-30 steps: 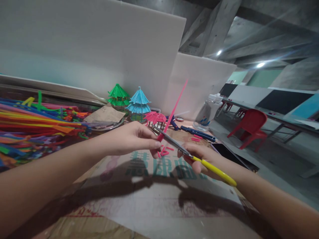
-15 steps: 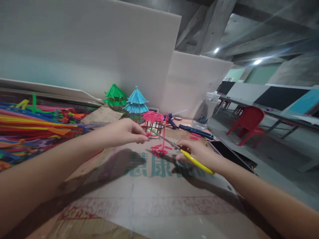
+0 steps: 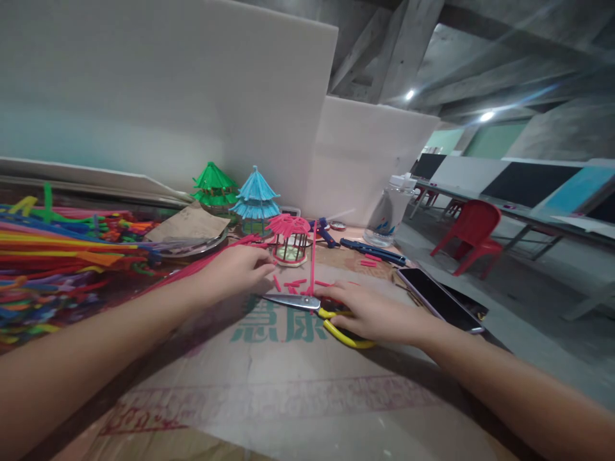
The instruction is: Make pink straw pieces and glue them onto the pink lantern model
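A pair of scissors with yellow handles is low over the board, blades pointing left. My right hand is at its handles, thumb against them and forefinger stretched toward a pink strip standing upright. Short cut pink pieces lie around the strip's foot. My left hand hovers left of them, fingers loosely bent and slightly apart, nothing visible in them. Just beyond its fingertips stands a small pavilion with a pink roof, dark posts and a pale round base.
Blue and green pavilions stand behind. Many coloured pipe cleaners fill the left side. At right are a blue-handled tool, a clear bottle, a phone and more pink pieces. A white panel rises behind.
My left hand has drawn back left and no longer shows the pink piece it pinched. My right hand has moved left and lowered the scissors, their blades swinging down toward the board.
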`<state>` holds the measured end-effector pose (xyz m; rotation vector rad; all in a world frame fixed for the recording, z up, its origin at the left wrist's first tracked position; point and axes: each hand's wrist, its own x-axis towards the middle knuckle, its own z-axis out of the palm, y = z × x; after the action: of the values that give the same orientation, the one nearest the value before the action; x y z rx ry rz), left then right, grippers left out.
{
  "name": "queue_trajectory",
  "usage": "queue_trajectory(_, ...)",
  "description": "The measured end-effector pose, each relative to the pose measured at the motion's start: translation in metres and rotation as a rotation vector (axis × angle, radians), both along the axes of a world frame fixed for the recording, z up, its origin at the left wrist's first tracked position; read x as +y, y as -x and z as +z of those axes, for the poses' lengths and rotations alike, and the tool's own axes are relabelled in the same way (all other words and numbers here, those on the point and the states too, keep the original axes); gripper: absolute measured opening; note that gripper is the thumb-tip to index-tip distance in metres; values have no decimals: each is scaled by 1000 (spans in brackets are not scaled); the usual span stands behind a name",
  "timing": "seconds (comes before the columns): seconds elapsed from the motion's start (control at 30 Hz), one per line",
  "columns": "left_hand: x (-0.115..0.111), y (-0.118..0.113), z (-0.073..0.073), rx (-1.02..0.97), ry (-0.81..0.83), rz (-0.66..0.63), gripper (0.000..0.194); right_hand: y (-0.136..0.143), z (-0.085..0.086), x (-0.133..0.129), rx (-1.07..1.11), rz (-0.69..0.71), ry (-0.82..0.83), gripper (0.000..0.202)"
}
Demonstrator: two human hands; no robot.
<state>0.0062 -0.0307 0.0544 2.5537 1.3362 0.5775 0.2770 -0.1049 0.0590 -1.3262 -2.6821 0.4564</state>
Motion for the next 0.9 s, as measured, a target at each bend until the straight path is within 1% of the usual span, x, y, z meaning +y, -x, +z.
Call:
queue_trajectory(0.07, -7, -5, 0, -93, -9, -3, 36, -1, 2, 2, -14, 19, -6, 50)
queue_trajectory(0.13, -16, -12, -4, -234, 31, -32, 35, -4, 4, 6, -4, -13, -16, 38)
queue_trajectory(0.2, -25, -19, -11, -396, 80, -45, 34, -6, 3, 14, 39, -122, -64, 24)
queue_trajectory(0.23, -30, -23, -15, -433, 111, -44, 33, -7, 3, 20, 70, -198, -104, 23)
queue_trajectory(0.27, -33, -25, -20, -451, 107, -44, 32, -8, 2, 26, 102, -271, -148, 26)
queue_trajectory(0.33, -36, -29, -28, -420, 97, -81, 29, -8, 0, 41, 159, -383, -202, 32)
queue_trajectory(0.4, -35, -29, -34, -406, 104, -93, 28, -5, -1, 57, 215, -412, -142, 31)
queue_trajectory(0.43, -33, -29, -36, -408, 111, -94, 29, -3, -2, 66, 254, -414, -78, 29)
queue_trajectory(0.5, -31, -28, -38, -408, 117, -88, 30, 4, -4, 82, 350, -443, 109, 27)
queue_trajectory(0.6, -30, -28, -37, -366, 76, -92, 30, 17, -10, 103, 411, -464, 304, 32)
queue_trajectory(0.67, -31, -28, -34, -331, 41, -105, 28, 24, -14, 113, 459, -470, 390, 32)
queue_trajectory(0.77, -34, -28, -31, -337, 50, -117, 26, 29, -20, 120, 558, -487, 450, 29)
queue_trajectory(0.83, -33, -28, -31, -381, 104, -119, 26, 28, -20, 118, 639, -496, 424, 29)
queue_trajectory(0.9, -31, -28, -34, -445, 176, -125, 28, 25, -15, 113, 729, -496, 354, 29)
